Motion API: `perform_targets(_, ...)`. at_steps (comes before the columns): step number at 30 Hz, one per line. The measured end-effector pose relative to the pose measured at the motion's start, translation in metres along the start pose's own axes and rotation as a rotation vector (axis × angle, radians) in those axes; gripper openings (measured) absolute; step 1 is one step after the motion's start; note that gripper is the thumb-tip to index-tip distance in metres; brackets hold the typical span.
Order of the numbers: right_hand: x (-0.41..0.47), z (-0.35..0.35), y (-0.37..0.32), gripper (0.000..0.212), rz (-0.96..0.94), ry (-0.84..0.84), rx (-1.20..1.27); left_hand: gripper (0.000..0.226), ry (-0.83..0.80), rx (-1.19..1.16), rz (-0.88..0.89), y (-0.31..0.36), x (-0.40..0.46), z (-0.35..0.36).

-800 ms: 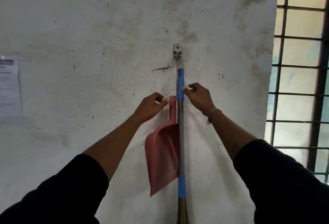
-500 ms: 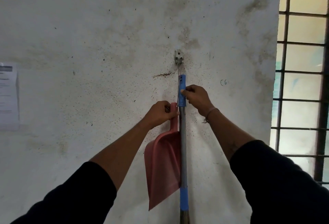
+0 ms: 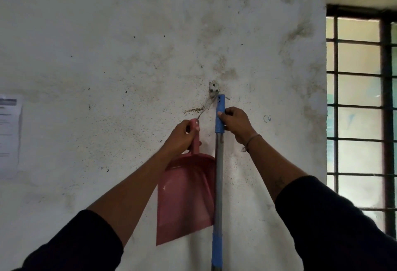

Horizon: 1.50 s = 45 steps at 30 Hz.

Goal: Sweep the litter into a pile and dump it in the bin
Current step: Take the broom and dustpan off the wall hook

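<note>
A pink dustpan [image 3: 184, 197] hangs flat against the white wall, its handle gripped by my left hand [image 3: 182, 137]. A thin string runs from the handle's top up to a small metal hook [image 3: 214, 90] on the wall. Right beside the dustpan stands a broom pole [image 3: 218, 176], grey metal with blue sleeves at the top and lower down. My right hand [image 3: 235, 125] grips the upper blue sleeve just below the hook. The broom's head is out of view below. No litter or bin shows.
A barred window [image 3: 363, 120] fills the right edge. A printed paper notice [image 3: 9, 133] is stuck to the stained wall [image 3: 107, 55] at the far left. My dark sleeves cover the lower corners.
My left hand has closed round the dustpan handle and pulled it left, away from the pole. My right hand now grips the blue sleeve, and the pole has risen towards the hook.
</note>
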State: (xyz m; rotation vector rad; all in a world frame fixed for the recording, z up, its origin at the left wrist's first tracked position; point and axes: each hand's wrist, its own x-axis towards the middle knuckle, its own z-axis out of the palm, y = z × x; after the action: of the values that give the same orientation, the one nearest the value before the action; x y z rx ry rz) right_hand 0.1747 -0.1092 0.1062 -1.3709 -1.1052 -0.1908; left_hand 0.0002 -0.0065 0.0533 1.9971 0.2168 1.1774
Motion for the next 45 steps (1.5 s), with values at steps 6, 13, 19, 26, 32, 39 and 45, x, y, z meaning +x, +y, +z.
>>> perform_targets(6, 0.020, -0.011, -0.032, 0.022, 0.002, 0.139, 0.173, 0.023, 0.050, -0.057, 0.030, 0.029, 0.018, -0.011)
perform_targets(13, 0.016, -0.024, -0.039, 0.019, -0.092, 0.228, 0.262, 0.026, 0.139, -0.069, 0.137, 0.074, 0.039, -0.020)
perform_targets(19, -0.009, -0.027, -0.008, 0.026, -0.091, 0.209, 0.211, 0.025, -0.050, 0.097, 0.089, 0.077, 0.013, -0.019)
perform_targets(26, -0.064, -0.011, 0.040, 0.026, -0.074, 0.041, 0.112, 0.030, -0.149, 0.153, -0.114, -0.002, -0.054, -0.016)
perform_targets(32, -0.124, 0.003, 0.080, 0.028, 0.011, -0.139, -0.049, 0.032, -0.162, 0.324, -0.243, -0.071, -0.123, -0.016)
perform_targets(39, -0.212, 0.014, 0.128, 0.039, 0.102, -0.375, -0.377, 0.030, -0.127, 0.566, -0.491, -0.135, -0.221, -0.013)
perform_targets(45, -0.283, 0.020, 0.192, 0.048, 0.203, -0.538, -0.379, 0.046, 0.275, 0.597, -0.728, -0.183, -0.287, -0.013)
